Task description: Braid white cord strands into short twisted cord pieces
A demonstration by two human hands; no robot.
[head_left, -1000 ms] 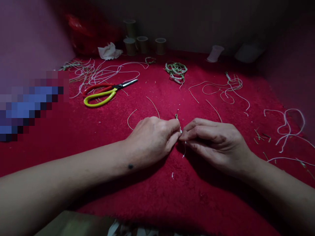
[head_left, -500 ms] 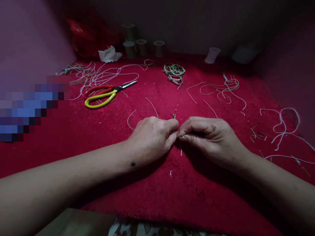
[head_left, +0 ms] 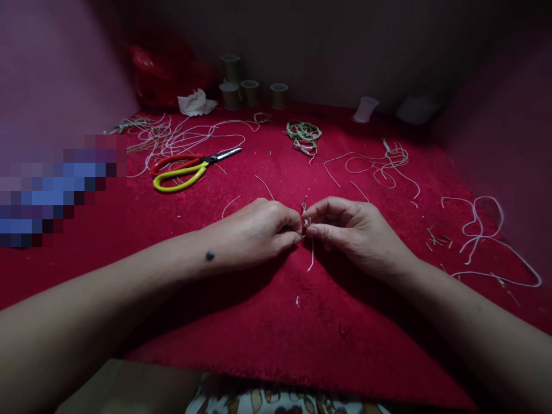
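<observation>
Small knotted cord point(head_left: 306, 223) held over red cloth point(head_left: 241, 322), its side pinched by closed left hand point(head_left: 263, 233), right hand's point(head_left: 351, 233) thumb and fingertip placed slightly apart around it, tightness there not told.

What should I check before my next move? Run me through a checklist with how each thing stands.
1. Right hand at the knotted piece: ok, thumb and fingertips are there.
2. Left hand has a firm grip: cannot tell, its fingertips are mostly hidden.
3. White cord end visible: ok, it shows below the knotted piece.
4. Scissors out of the way: ok, lying beyond the left forearm, touched by neither hand.
5. Cloth free of scraps: not ok, clippings lie to the right.
</observation>
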